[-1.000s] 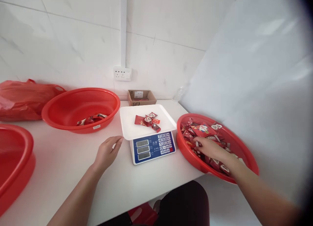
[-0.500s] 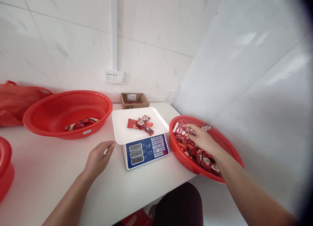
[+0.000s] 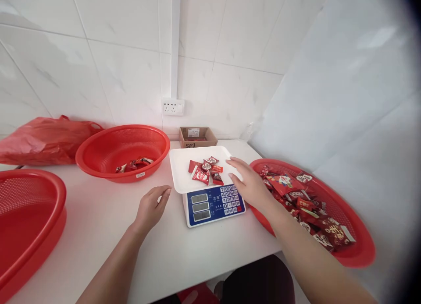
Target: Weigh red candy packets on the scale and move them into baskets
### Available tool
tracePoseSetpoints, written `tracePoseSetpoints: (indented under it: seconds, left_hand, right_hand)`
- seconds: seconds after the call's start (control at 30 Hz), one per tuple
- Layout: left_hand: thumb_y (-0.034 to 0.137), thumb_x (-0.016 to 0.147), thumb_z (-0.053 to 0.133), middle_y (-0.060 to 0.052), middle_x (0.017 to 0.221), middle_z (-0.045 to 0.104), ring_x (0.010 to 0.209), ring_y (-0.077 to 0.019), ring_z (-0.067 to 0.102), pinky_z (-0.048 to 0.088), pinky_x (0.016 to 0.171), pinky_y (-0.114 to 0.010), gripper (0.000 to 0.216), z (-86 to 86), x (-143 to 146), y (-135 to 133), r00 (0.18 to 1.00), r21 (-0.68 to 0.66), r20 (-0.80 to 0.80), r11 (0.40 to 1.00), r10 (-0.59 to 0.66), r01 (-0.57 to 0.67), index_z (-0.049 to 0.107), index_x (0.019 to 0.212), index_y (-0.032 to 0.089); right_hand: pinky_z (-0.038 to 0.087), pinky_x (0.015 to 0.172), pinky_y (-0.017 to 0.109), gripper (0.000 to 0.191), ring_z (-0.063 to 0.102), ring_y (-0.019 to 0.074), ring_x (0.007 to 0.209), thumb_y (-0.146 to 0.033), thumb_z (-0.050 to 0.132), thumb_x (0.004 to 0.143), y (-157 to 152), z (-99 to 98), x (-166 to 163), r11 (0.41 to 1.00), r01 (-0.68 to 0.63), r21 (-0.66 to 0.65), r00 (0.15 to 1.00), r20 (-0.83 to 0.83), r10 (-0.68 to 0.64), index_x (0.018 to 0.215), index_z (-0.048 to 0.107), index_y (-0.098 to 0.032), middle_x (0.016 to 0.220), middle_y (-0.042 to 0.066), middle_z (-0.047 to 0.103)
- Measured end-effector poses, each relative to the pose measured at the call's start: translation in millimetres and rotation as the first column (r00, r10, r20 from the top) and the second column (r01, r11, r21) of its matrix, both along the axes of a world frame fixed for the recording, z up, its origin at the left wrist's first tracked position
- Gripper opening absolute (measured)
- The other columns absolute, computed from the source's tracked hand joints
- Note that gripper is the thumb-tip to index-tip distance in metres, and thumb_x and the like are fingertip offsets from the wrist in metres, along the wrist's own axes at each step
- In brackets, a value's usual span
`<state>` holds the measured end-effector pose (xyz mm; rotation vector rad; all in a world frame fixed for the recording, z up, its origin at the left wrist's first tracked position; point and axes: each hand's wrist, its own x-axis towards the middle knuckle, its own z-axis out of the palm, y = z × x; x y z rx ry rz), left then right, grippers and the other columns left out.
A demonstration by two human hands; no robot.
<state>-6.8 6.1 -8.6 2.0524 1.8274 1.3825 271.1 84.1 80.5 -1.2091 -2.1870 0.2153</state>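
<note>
The digital scale (image 3: 215, 205) stands on the white table, with several small red snack packets on its white tray (image 3: 180, 172). One packet with a pale edge (image 3: 201, 174) lies at the front of that group. My right hand (image 3: 251, 183) is over the tray's right edge, fingers spread and holding nothing. To the left of the scale my left hand (image 3: 151, 209) is closed, thumb and fingertips together, and nothing shows in it. Many red packets (image 3: 309, 207) fill the red basket (image 3: 362, 251) on the right, partly hidden behind my right forearm.
Another red basket (image 3: 95, 166) at the back left holds a few packets. A third red basket (image 3: 49, 227) stands at the near left. Beside the wall are a red plastic bag (image 3: 49, 139) and a small cardboard box (image 3: 197, 143). A wall socket (image 3: 173, 107) is above.
My right hand has moved left from the right basket to the tray and let go of the pale-edged packet, which now lies there. The view has shifted left; my left hand keeps its pose.
</note>
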Motion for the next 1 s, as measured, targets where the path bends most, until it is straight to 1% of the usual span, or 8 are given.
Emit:
tracePoseSetpoints:
  seconds: [0.1, 0.23, 0.33, 0.43, 0.57, 0.73, 0.9, 1.0]
  left_hand:
    - [0.034, 0.090, 0.043, -0.002, 0.081, 0.068, 0.075, -0.0141, 0.064, 0.049, 0.066, -0.023, 0.023, 1.6, 1, -2, 0.999, 0.040, 0.028, 0.999, 0.021, -0.022, 0.062, 0.092, 0.020]
    - [0.031, 0.090, 0.044, -0.002, 0.080, 0.068, 0.074, -0.0134, 0.063, 0.049, 0.065, -0.023, 0.022, 3.5, 4, -4, 0.998, 0.059, 0.054, 0.998, 0.014, -0.017, 0.062, 0.093, 0.020]
    - [0.032, 0.090, 0.043, -0.002, 0.080, 0.068, 0.074, -0.0134, 0.063, 0.049, 0.066, -0.023, 0.022, 3.2, 6, -5, 0.998, 0.042, 0.058, 0.999, 0.009, -0.012, 0.062, 0.092, 0.020]
    - [0.032, 0.090, 0.043, -0.002, 0.078, 0.067, 0.073, -0.0133, 0.063, 0.049, 0.066, -0.024, 0.023, 1.9, 7, -4, 0.999, 0.029, 0.050, 1.000, -0.002, 0.000, 0.062, 0.093, 0.020]
    - [0.034, 0.089, 0.044, -0.002, 0.079, 0.068, 0.074, -0.0138, 0.063, 0.049, 0.067, -0.024, 0.023, 1.0, 9, -3, 0.998, 0.011, 0.065, 1.000, 0.019, -0.020, 0.062, 0.093, 0.020]
    - [0.036, 0.090, 0.042, -0.004, 0.087, 0.067, 0.083, -0.0167, 0.063, 0.049, 0.075, -0.029, 0.025, 9.7, 10, -2, 0.985, 0.047, 0.079, 0.987, 0.152, -0.156, 0.061, 0.096, 0.020]
    - [0.036, 0.089, 0.042, -0.010, 0.114, 0.060, 0.112, -0.0228, 0.051, 0.039, 0.096, -0.040, 0.031, 25.6, -6, 9, 0.947, 0.160, -0.138, 0.950, 0.291, -0.269, 0.057, 0.110, 0.019]
    - [0.041, 0.089, 0.038, -0.012, 0.128, 0.052, 0.127, -0.0290, 0.036, 0.026, 0.104, -0.051, 0.040, 30.4, -27, 19, 0.893, 0.054, -0.290, 0.938, 0.344, -0.343, 0.052, 0.121, 0.020]
  right_hand:
    - [0.037, 0.103, 0.040, 0.038, 0.046, 0.0226, 0.122, -0.033, 0.041, 0.087, -27, -2.7, 29, 0.990, 0.143, -0.005, 0.990, 0.010, -0.143, 0.122, 0.052, -0.021, 0.130, 0.009, 0.052]
    - [0.042, 0.098, 0.041, 0.044, 0.051, 0.0261, 0.118, -0.041, 0.040, 0.085, -62, -25.0, 68, 0.932, 0.338, -0.130, 0.935, 0.159, -0.317, 0.122, 0.052, -0.020, 0.129, 0.009, 0.055]
    - [0.050, 0.085, 0.041, 0.049, 0.059, 0.0280, 0.108, -0.043, 0.035, 0.086, -75, -44.3, 84, 0.872, 0.451, -0.189, 0.864, 0.337, -0.374, 0.126, 0.050, -0.020, 0.123, 0.009, 0.061]
    - [0.054, 0.074, 0.041, 0.049, 0.065, 0.0281, 0.096, -0.039, 0.027, 0.089, -78, -52.5, 85, 0.841, 0.518, -0.154, 0.795, 0.448, -0.408, 0.129, 0.050, -0.021, 0.117, 0.009, 0.064]
    - [0.055, 0.066, 0.039, 0.051, 0.066, 0.0276, 0.091, -0.036, 0.021, 0.091, -78, -50.6, 77, 0.834, 0.543, -0.095, 0.751, 0.499, -0.433, 0.130, 0.049, -0.019, 0.116, 0.011, 0.064]
    - [0.053, 0.052, 0.035, 0.049, 0.068, 0.0258, 0.083, -0.034, 0.021, 0.090, -80, -49.6, 75, 0.855, 0.518, -0.041, 0.745, 0.512, -0.427, 0.129, 0.050, -0.021, 0.115, 0.008, 0.065]
    - [0.052, 0.050, 0.031, 0.047, 0.068, 0.0233, 0.082, -0.032, 0.022, 0.091, -81, -52.6, 77, 0.879, 0.477, -0.008, 0.764, 0.497, -0.411, 0.129, 0.049, -0.022, 0.114, 0.006, 0.066]
    - [0.053, 0.053, 0.033, 0.046, 0.068, 0.0236, 0.083, -0.030, 0.025, 0.091, -81, -56.0, 81, 0.891, 0.455, 0.002, 0.781, 0.478, -0.401, 0.130, 0.047, -0.022, 0.118, 0.007, 0.064]
